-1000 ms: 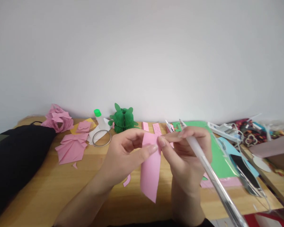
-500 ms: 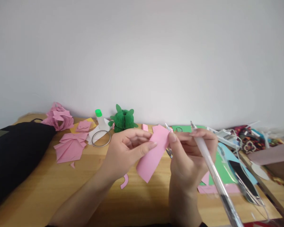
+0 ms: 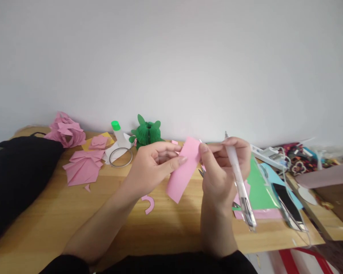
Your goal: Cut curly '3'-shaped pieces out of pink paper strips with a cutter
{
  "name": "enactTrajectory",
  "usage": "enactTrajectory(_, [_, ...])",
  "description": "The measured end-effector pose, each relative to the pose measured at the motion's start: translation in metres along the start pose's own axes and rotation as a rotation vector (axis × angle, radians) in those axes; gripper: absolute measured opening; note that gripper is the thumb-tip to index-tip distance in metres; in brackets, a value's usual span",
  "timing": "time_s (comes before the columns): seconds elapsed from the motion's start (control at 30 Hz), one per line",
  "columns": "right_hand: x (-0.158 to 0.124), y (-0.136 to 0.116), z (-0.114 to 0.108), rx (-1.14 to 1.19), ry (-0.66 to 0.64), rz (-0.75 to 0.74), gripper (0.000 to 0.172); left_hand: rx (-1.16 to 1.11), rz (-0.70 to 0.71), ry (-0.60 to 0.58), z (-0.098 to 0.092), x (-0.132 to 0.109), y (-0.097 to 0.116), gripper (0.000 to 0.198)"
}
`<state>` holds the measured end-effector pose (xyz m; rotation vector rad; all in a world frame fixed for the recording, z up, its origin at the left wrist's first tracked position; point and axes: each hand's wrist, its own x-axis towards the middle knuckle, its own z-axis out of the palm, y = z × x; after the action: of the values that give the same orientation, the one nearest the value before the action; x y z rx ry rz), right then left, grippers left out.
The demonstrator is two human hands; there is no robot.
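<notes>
Between both hands, above the table, a pink strip of paper is held at a slant. My left hand pinches its left edge between thumb and fingers. At the paper's upper right edge, the thumb and index finger of my right hand are closed on it. A clear pen also rests in my right hand, tip up, its barrel running down along the outer side. Below my left hand, a curved pink paper scrap lies on the table. Scissors are partly hidden behind the paper and right hand.
Along the wall stand a crumpled pink paper form, a glue stick and a green paper figure. Folded pink paper and a metal ring lie left. Green sheets and a phone lie right; a black bag sits far left.
The view has tilted down, showing more of the front edge and my sleeves. The pen has swung more upright in my right hand. Both hands still hold the pink paper.
</notes>
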<state>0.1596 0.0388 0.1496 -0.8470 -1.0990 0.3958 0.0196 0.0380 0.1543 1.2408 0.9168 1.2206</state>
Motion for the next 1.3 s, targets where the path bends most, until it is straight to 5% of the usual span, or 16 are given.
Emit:
enactTrajectory(0.13, [0.003, 0.001, -0.002, -0.021, 0.019, -0.014, 0.033, 0.037, -0.043, -0.161, -0.002, 0.002, 0.003, 0.020])
enactTrajectory(0.33, [0.005, 0.001, -0.005, -0.031, -0.009, -0.021, 0.035, -0.003, -0.061, -0.152, -0.005, 0.003, 0.003, 0.006])
enactTrajectory(0.57, [0.001, 0.000, 0.000, -0.060, -0.005, -0.089, 0.035, 0.000, -0.068, -0.182, -0.007, 0.003, 0.007, 0.016])
enactTrajectory(1.03, [0.002, -0.004, -0.001, -0.040, -0.038, -0.146, 0.036, 0.142, 0.040, -0.065, -0.004, -0.005, 0.010, 0.020])
enactTrajectory(1.3, [-0.004, -0.007, -0.001, -0.008, -0.123, -0.131, 0.034, 0.029, 0.094, -0.006, -0.003, -0.004, 0.003, 0.018])
